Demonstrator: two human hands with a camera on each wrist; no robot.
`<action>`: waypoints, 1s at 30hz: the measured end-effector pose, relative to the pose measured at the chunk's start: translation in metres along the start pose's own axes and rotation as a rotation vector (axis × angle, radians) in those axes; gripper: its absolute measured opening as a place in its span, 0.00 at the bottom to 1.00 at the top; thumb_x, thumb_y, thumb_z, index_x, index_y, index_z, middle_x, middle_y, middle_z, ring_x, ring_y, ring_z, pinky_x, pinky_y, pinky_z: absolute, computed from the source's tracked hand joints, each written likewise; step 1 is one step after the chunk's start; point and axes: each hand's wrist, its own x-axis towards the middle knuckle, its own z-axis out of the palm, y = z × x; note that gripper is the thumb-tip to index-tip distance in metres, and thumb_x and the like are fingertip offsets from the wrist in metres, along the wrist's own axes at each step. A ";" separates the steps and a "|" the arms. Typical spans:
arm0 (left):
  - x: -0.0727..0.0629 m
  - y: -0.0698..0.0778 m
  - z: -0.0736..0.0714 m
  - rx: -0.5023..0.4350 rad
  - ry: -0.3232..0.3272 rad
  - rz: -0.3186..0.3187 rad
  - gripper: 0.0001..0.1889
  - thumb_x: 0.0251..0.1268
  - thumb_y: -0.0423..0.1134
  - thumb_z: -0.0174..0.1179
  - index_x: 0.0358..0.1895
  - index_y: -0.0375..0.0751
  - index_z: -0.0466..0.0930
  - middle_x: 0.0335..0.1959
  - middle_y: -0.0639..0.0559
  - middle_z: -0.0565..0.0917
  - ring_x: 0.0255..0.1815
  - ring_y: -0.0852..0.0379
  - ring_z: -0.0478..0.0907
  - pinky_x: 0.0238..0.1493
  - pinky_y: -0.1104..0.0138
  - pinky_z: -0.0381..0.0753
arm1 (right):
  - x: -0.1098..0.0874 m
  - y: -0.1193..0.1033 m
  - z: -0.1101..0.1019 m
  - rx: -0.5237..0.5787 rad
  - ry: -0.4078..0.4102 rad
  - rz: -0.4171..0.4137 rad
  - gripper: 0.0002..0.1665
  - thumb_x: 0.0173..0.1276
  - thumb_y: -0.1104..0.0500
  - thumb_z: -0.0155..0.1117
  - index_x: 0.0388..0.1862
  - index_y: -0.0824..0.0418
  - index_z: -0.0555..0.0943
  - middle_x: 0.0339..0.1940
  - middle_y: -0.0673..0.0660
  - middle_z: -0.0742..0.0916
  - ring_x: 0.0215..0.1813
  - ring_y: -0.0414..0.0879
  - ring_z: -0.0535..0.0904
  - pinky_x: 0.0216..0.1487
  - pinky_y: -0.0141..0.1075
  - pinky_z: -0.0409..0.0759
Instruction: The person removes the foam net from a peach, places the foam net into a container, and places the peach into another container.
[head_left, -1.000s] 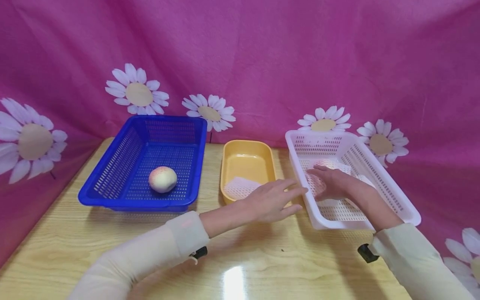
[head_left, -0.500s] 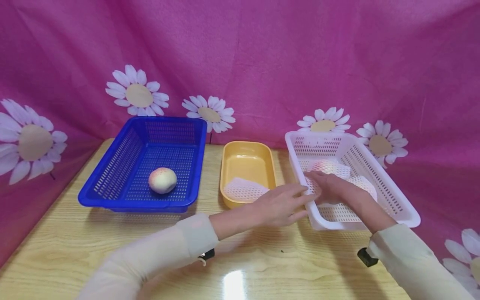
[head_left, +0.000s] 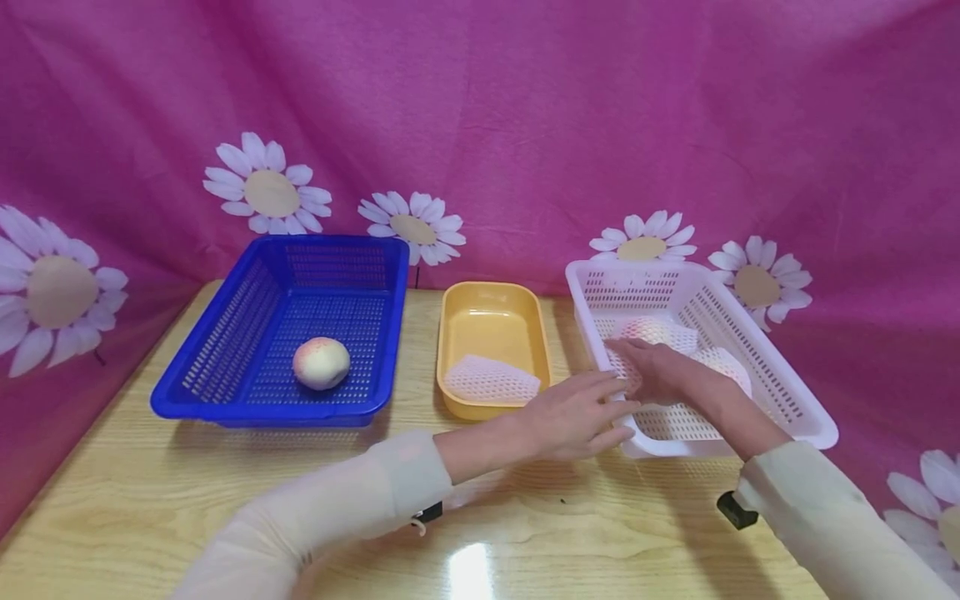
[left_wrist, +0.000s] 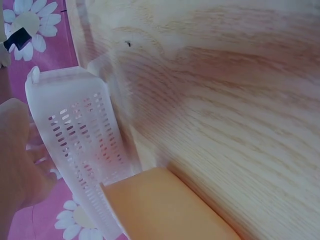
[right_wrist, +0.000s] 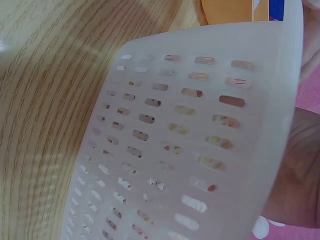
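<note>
My right hand (head_left: pixel 663 375) reaches into the white basket (head_left: pixel 787 375) and holds a peach in a foam net (head_left: pixel 621 367) against the near left wall; its fingers mostly hide the fruit. My left hand (head_left: pixel 573 417), fingers extended, overlaps that basket's left rim, close to the right fingertips. Beside the right hand lie two more netted fruits, one netted peach (head_left: pixel 648 331) behind it and another netted peach (head_left: pixel 726 367) to its right. In the right wrist view, the basket wall (right_wrist: pixel 165 115) covers most of the hand, and bits of fruit and netting show through the slots.
A yellow tray (head_left: pixel 495 292) in the middle holds an empty foam net (head_left: pixel 491 379). To the left, a blue basket (head_left: pixel 273 408) contains one bare peach (head_left: pixel 321 363). All stand on a wooden table (head_left: pixel 360 517) before a pink flowered cloth (head_left: pixel 480 100).
My left hand has moved right, from beside the white basket to over its rim near the right hand. The right hand has sunk slightly lower inside, and the netted peaches behind it show more.
</note>
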 end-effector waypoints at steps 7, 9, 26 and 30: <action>0.009 -0.001 0.005 -0.002 -0.015 0.004 0.25 0.80 0.55 0.42 0.69 0.48 0.74 0.72 0.50 0.70 0.75 0.54 0.60 0.76 0.64 0.49 | -0.001 0.002 0.004 -0.032 0.067 -0.024 0.45 0.54 0.61 0.79 0.68 0.72 0.68 0.60 0.77 0.76 0.53 0.75 0.77 0.56 0.63 0.75; 0.011 -0.001 0.006 -0.003 -0.027 0.004 0.25 0.81 0.55 0.42 0.69 0.49 0.74 0.72 0.51 0.70 0.75 0.54 0.60 0.76 0.65 0.49 | -0.001 0.003 0.006 -0.037 0.074 -0.025 0.44 0.54 0.61 0.79 0.67 0.72 0.69 0.60 0.77 0.76 0.52 0.75 0.77 0.55 0.63 0.75; 0.015 -0.006 0.013 0.009 -0.019 0.049 0.25 0.80 0.56 0.41 0.71 0.54 0.72 0.69 0.52 0.73 0.75 0.54 0.60 0.76 0.63 0.51 | -0.003 0.011 0.015 -0.010 0.129 -0.083 0.41 0.52 0.64 0.78 0.63 0.70 0.69 0.56 0.77 0.74 0.51 0.74 0.77 0.49 0.64 0.78; 0.015 -0.006 0.013 0.008 -0.014 0.055 0.25 0.80 0.57 0.42 0.71 0.54 0.72 0.70 0.52 0.72 0.75 0.54 0.59 0.76 0.63 0.50 | -0.004 0.006 0.012 0.013 0.117 -0.071 0.38 0.54 0.66 0.76 0.62 0.71 0.69 0.56 0.77 0.74 0.52 0.74 0.77 0.50 0.63 0.79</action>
